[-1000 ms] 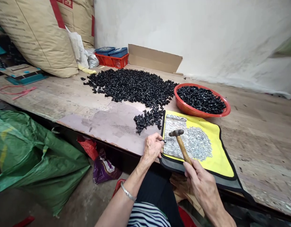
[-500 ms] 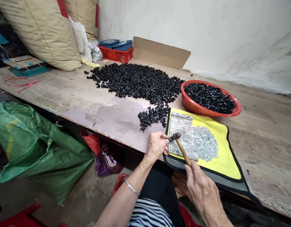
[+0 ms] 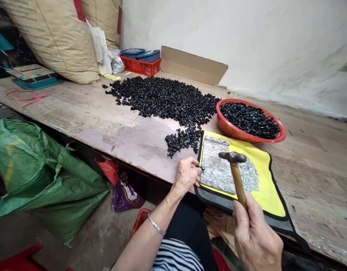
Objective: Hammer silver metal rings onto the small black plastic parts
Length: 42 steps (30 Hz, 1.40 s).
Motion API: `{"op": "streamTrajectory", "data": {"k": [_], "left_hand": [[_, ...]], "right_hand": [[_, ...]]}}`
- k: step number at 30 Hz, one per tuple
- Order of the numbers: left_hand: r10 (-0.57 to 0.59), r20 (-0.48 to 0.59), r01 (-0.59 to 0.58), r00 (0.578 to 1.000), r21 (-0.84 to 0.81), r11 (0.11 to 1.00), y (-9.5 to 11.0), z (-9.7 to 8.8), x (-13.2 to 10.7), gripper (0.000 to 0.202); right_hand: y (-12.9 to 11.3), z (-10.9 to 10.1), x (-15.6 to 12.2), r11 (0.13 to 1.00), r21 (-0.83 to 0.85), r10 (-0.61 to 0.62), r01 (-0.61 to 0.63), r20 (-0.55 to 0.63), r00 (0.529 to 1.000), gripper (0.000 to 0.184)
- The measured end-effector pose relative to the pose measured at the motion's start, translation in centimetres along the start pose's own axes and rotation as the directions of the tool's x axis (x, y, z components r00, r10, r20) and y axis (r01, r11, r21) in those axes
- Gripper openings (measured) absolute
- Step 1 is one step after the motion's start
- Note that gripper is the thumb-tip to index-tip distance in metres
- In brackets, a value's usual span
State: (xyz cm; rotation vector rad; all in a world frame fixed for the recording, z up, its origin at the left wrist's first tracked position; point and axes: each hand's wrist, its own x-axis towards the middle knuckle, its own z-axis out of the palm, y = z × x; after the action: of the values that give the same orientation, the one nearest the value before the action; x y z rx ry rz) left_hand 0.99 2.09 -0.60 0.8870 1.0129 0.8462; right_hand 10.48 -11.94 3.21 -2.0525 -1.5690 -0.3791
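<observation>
Pinched in the fingers of my left hand (image 3: pixel 188 172) is a small black part (image 3: pixel 201 168), resting at the left edge of a scuffed metal plate (image 3: pixel 217 165). My right hand (image 3: pixel 255 229) is closed round the wooden handle of a hammer (image 3: pixel 237 180). The hammer's dark head is raised over the right side of the plate, apart from the black part. Plate and a heap of tiny silvery pieces (image 3: pixel 250 174) lie on a yellow cloth with black edging (image 3: pixel 270 188). The hammer hides some of the heap.
A large pile of black parts (image 3: pixel 164 98) spreads across the wooden table (image 3: pixel 91 109). Behind the cloth stands a red bowl (image 3: pixel 229 128) full of similar parts. A red basket (image 3: pixel 141 67) with blue boxes, tan sacks (image 3: pixel 55 41) and cardboard (image 3: pixel 193 66) sit farther back. Green sacking (image 3: pixel 46 177) hangs at left.
My right hand has lifted the hammer up and to the right, away from the black part. My left hand stays in nearly the same place, still pinching that part.
</observation>
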Motion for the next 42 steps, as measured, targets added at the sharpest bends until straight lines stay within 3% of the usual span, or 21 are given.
{"op": "streamTrajectory", "data": {"k": [4, 7, 10, 13, 15, 19, 24, 27, 29, 31, 33, 35, 37, 40, 42], "left_hand": [[0.02, -0.005, -0.02, 1.0, 0.001, 1.0, -0.3, 0.0, 0.2, 0.017], [0.033, -0.002, -0.033, 0.999, -0.006, 0.999, -0.7, 0.0, 0.4, 0.017], [0.042, -0.005, -0.042, 0.999, -0.013, 0.999, -0.9, 0.0, 0.4, 0.018], [0.045, -0.012, -0.045, 0.999, -0.013, 0.999, -0.8, 0.0, 0.3, 0.02], [0.041, -0.013, -0.042, 0.999, -0.006, 0.999, -0.7, 0.0, 0.2, 0.021], [0.041, -0.022, -0.041, 0.999, -0.007, 0.999, -0.6, 0.0, 0.2, 0.021], [0.033, -0.024, -0.034, 0.999, -0.008, 0.999, -0.6, 0.0, 0.2, 0.021], [0.042, -0.022, -0.043, 0.999, -0.011, 0.999, -0.6, 0.0, 0.2, 0.021], [0.044, -0.023, -0.044, 0.999, -0.017, 0.999, -0.6, 0.0, 0.2, 0.021], [0.042, -0.023, -0.042, 0.999, -0.021, 0.999, -0.6, 0.0, 0.2, 0.021], [0.042, -0.02, -0.042, 0.999, -0.023, 0.999, -0.6, 0.0, 0.2, 0.022], [0.044, -0.018, -0.045, 0.999, -0.026, 0.999, -0.5, 0.0, 0.2, 0.022], [0.045, -0.012, -0.046, 0.999, -0.051, 0.998, -0.3, -0.2, 0.0, 0.022], [0.057, 0.038, -0.05, 0.998, -0.179, 0.983, 0.3, -0.7, -0.6, 0.025], [0.061, 0.107, -0.025, 0.992, -0.311, 0.95, 0.7, -1.2, -1.2, 0.03]], "right_hand": [[0.0, 0.3, -0.2, 0.995, -0.103, 0.021, -0.001, 0.19, 0.982, 0.043], [0.2, 0.1, -0.3, 0.996, -0.085, -0.028, 0.038, 0.111, 0.993, 0.042], [-0.1, 0.0, -0.4, 1.0, -0.026, 0.018, -0.018, 0.01, 1.0, 0.044], [-0.4, 0.5, -0.6, 0.994, -0.096, 0.071, -0.056, 0.165, 0.984, 0.042], [-0.4, 0.7, -0.8, 0.994, -0.102, 0.046, -0.026, 0.202, 0.978, 0.043], [-0.3, 0.9, -1.1, 0.997, -0.046, 0.07, -0.068, 0.03, 0.997, 0.045], [-0.2, 1.1, -1.1, 0.991, -0.136, 0.023, 0.003, 0.189, 0.982, 0.042], [-0.5, 0.7, -1.0, 0.994, -0.1, 0.051, -0.048, 0.02, 0.999, 0.043], [-0.8, 0.8, -1.2, 0.987, -0.121, 0.101, -0.102, -0.008, 0.995, 0.044], [-0.9, 1.2, -1.4, 0.98, -0.158, 0.141, -0.121, 0.119, 0.983, 0.045], [-0.4, 1.7, -1.4, 0.98, -0.126, 0.184, -0.154, 0.284, 0.941, 0.045], [0.3, 1.8, -1.0, 0.953, 0.009, 0.283, -0.302, 0.326, 0.902, 0.045], [0.9, 1.5, -0.2, 0.82, 0.241, 0.413, -0.519, 0.378, 0.828, 0.048], [1.0, 1.2, 1.3, 0.367, 0.516, 0.507, -0.774, 0.587, 0.631, 0.063], [0.7, 1.4, 2.2, 0.107, 0.564, 0.471, -0.819, 0.696, 0.541, 0.076]]}}
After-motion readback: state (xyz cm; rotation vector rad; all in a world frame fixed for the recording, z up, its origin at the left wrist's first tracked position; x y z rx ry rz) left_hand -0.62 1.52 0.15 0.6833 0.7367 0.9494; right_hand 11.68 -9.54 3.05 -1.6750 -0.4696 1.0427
